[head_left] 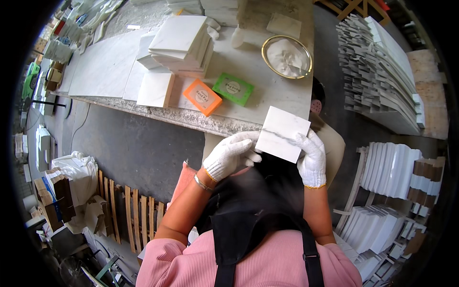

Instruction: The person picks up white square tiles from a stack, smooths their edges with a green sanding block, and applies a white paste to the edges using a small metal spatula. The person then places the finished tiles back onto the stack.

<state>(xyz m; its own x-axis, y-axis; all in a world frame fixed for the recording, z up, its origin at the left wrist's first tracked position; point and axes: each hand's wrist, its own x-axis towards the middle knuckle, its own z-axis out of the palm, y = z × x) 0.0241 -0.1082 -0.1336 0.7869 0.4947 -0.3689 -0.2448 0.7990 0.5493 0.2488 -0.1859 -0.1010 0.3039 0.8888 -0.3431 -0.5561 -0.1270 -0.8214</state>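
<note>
A square white marble tile (pixel 279 138) with a grey vein is held in front of me, just off the near edge of the workbench. My right hand (pixel 311 160), in a white knit glove, grips its right side with the thumb on the upper face. At the opposite side is my gloved left hand (pixel 229 154). Its index finger reaches the tile's left edge, while the thumb and other fingers are loosely bent and apart. On the bench beyond lie an orange hand pad (pixel 202 97) and a green hand pad (pixel 233 89).
Stacked white tiles (pixel 179 40) stand on the stone-topped bench (pixel 103 71), with a single tile (pixel 155 89) nearer its edge. A metal bowl of white powder (pixel 286 56) sits at the right. Stone pieces (pixel 377 76) and wooden slats (pixel 136 210) flank me.
</note>
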